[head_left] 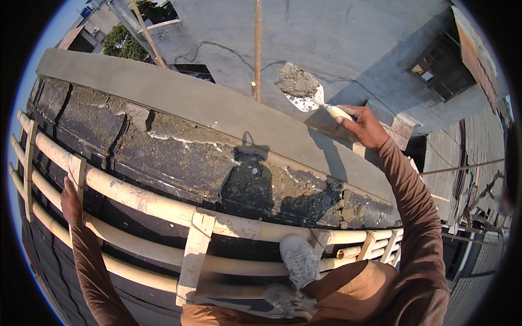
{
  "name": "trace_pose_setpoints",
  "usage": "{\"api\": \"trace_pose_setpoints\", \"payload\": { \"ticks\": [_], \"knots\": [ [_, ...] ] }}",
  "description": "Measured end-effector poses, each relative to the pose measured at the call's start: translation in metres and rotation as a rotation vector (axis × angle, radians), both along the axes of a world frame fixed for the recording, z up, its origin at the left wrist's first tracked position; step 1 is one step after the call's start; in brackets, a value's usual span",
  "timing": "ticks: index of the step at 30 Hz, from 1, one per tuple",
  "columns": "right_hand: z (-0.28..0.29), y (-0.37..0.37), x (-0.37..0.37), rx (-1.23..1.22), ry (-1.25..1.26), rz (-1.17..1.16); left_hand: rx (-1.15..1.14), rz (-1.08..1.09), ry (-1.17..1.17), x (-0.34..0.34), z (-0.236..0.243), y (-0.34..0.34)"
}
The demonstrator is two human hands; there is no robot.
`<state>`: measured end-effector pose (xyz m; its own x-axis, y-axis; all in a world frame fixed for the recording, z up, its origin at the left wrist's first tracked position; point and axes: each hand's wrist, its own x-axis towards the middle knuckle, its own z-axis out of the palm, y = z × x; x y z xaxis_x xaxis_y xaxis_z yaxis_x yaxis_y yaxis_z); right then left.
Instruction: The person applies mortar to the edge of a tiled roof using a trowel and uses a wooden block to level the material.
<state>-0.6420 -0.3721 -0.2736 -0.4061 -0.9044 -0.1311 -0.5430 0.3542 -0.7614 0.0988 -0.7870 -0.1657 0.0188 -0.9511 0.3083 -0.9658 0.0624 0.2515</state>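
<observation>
My right hand [365, 126] is closed round the pale handle of a trowel [311, 102]. A heap of wet grey mortar [297, 80] lies on the blade, which is raised beyond the smooth cement-coated ridge [190, 99]. At the left, my left hand [72, 202] grips an upright wooden slat [78, 173] of a bamboo frame [141, 200]; part of its grip is hidden. Between frame and ridge runs a strip of dark roof tiles [174, 163] with rough dried mortar along its upper side. Shadows fall across the tiles and ridge.
My white shoes [300, 261] rest on the bamboo frame, which lies over dark roofing. A bamboo pole [258, 51] stands beyond the ridge before a grey wall [337, 32]. Corrugated roofs [443, 157] and a branch [486, 193] are at the right.
</observation>
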Motion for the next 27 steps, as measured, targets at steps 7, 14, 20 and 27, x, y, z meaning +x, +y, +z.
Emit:
{"api": "trace_pose_setpoints", "payload": {
  "ticks": [7, 14, 20, 27],
  "knots": [
    [-0.136, -0.036, -0.057, 0.332, 0.681, 0.016, 0.048, 0.021, 0.025, -0.004, -0.002, -0.003],
    [-0.144, -0.042, -0.050, 0.443, 0.669, -0.016, 0.068, 0.060, -0.024, 0.003, 0.006, 0.005],
    [-0.099, -0.005, -0.017, -0.040, 0.531, -0.182, 0.103, 0.179, -0.089, -0.025, 0.010, 0.009],
    [0.007, -0.049, 0.145, -0.199, -0.467, 0.049, 0.027, 0.196, -0.084, -0.027, 0.013, 0.020]
  ]
}}
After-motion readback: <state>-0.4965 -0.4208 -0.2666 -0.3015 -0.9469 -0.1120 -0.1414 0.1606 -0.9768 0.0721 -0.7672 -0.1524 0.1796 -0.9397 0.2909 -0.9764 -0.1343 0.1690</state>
